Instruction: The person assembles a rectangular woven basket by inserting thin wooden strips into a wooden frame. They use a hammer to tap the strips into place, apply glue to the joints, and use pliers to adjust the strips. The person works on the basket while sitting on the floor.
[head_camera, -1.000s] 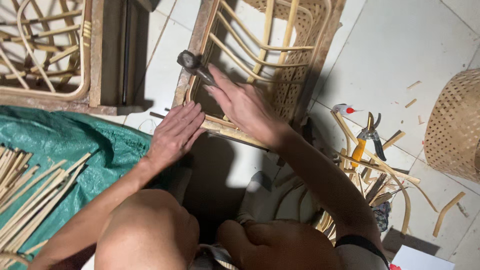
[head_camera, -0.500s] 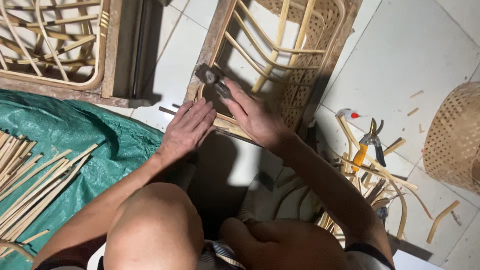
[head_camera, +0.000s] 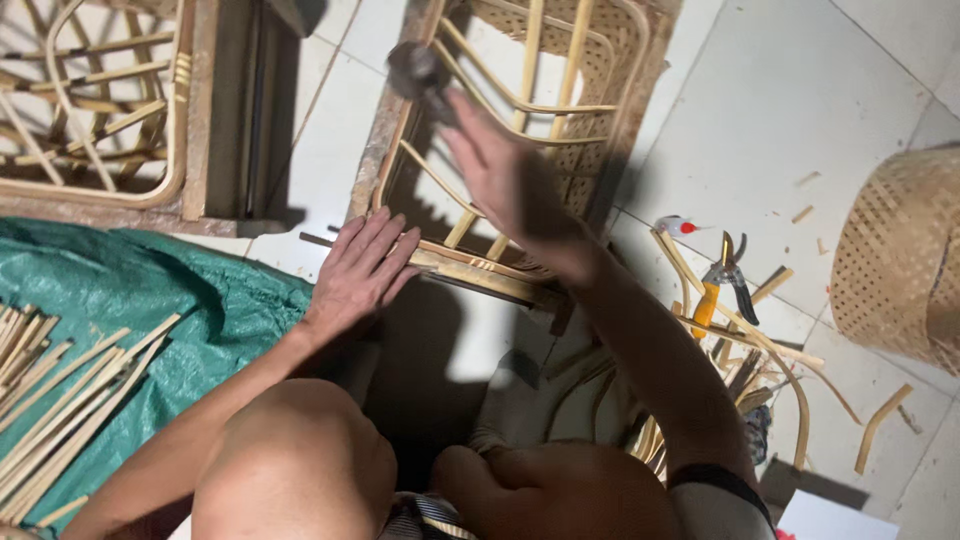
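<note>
Right hand (head_camera: 500, 170), blurred, apparently grips hammer (head_camera: 418, 70) above rattan frame (head_camera: 480, 268).

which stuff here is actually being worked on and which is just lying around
In use:
- dark-headed hammer gripped by the right hand
- woven rattan and wood frame pressed by the left hand

Lying about:
- orange-handled pruning shears
- green tarpaulin
- loose cane strips
- round woven basket

We see a dull dark metal hammer (head_camera: 418, 72) head, a rough wooden frame (head_camera: 380, 150) with smooth pale cane strips, a crinkled glossy green plastic sheet (head_camera: 150, 300), and matt white floor tiles (head_camera: 780, 100).
</note>
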